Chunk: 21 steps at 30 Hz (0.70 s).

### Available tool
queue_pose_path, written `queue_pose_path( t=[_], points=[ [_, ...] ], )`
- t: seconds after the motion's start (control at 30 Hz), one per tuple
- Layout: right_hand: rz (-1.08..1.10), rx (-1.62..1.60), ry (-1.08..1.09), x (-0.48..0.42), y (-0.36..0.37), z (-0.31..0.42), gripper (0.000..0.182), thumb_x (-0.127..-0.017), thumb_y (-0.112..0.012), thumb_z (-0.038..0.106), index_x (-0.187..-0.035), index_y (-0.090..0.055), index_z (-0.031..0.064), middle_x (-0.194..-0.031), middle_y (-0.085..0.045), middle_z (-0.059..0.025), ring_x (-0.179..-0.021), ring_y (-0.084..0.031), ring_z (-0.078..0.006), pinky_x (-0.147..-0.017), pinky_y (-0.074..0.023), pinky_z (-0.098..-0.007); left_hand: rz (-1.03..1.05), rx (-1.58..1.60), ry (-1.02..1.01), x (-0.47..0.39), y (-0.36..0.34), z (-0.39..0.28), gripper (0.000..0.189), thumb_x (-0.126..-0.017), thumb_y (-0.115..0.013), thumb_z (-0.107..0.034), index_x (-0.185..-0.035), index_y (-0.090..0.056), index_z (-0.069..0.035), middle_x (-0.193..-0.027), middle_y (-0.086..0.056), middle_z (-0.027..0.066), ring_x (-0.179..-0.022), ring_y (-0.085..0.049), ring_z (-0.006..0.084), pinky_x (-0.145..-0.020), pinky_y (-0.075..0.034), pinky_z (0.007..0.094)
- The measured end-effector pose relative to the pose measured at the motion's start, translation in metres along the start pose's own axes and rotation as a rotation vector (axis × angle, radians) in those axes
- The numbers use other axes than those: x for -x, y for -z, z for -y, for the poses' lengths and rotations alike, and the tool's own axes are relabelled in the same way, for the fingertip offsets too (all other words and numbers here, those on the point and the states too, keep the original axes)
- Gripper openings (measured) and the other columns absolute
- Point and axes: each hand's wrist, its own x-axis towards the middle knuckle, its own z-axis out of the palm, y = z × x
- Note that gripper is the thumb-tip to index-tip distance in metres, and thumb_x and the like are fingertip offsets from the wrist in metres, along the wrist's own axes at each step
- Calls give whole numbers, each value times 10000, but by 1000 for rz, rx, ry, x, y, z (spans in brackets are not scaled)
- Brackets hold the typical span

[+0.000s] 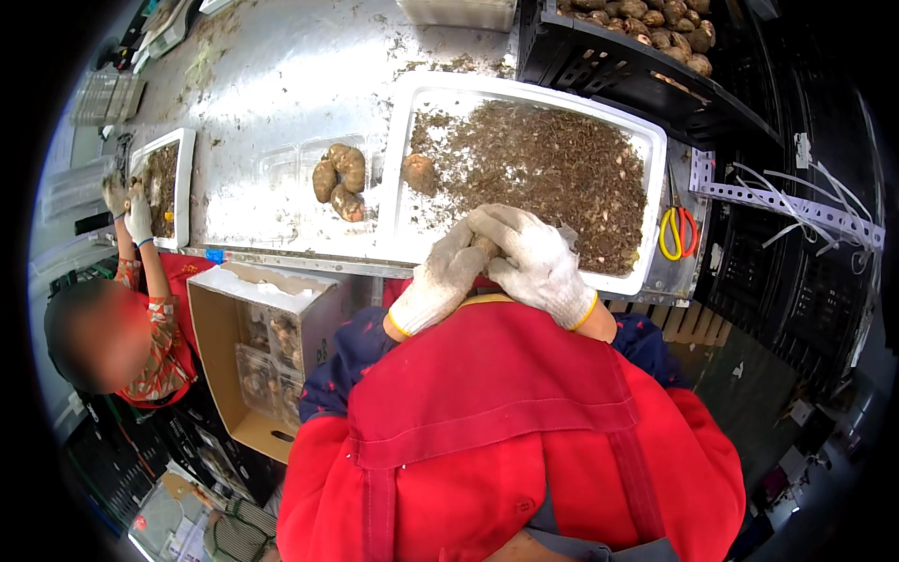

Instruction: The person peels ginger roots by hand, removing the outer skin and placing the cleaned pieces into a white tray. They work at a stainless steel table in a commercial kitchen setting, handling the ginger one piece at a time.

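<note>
My left hand (439,274) and my right hand (539,265), both in white knit work gloves with yellow cuffs, are closed around a brown taro-like corm (486,246). Only a small part of it shows between my fingers. They are over the near edge of a white foam tray (654,175). Brown fibrous scraps (541,168) cover much of its floor. At the tray's left end lies another corm (419,174). To the left, several corms (340,172) rest in a clear plastic punnet (303,158) on the metal table.
Scissors with yellow and red handles (678,232) lie right of the tray. A black crate (632,84) holds several corms. At left, a co-worker's gloved hands (137,211) work by a smaller foam tray (184,190). A cardboard box (211,337) with filled punnets stands below the table edge.
</note>
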Motion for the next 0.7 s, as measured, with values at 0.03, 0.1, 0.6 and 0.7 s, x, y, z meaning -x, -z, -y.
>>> queue_pose_path(
  t=[0.03,0.1,0.6,0.7],
  points=[
    [13,-4,-13,0,2,2,536,-743,-693,89,-1269,-595,108,-1260,-621,-145,-1161,-605,-374,-957,-535,-451,15,-28,-8,3,-1,-6,385,-939,-466,-96,-1304,-546,-4,-1068,-596,47,-941,-557,135,-809,-480,273],
    [16,-84,-92,1,7,7,526,-757,-710,96,-1272,-603,102,-1266,-625,-151,-1145,-618,-373,-947,-543,-443,40,-130,61,11,-1,-26,425,-910,-452,-79,-1320,-539,-7,-1071,-602,55,-951,-566,141,-818,-485,276],
    [-16,-119,-149,-2,12,8,566,-716,-816,84,-1258,-655,96,-1278,-650,-144,-1105,-675,-314,-932,-563,-371,153,284,35,2,3,-9,521,-956,-520,-133,-1430,-413,56,-1304,-559,140,-1214,-540,218,-1034,-435,332],
    [-10,-103,-136,-3,13,9,556,-719,-800,84,-1255,-652,95,-1273,-649,-151,-1110,-669,-329,-940,-559,-379,120,328,42,3,-1,-8,506,-968,-516,-139,-1426,-420,52,-1298,-565,142,-1205,-547,221,-1031,-438,335]
  ],
)
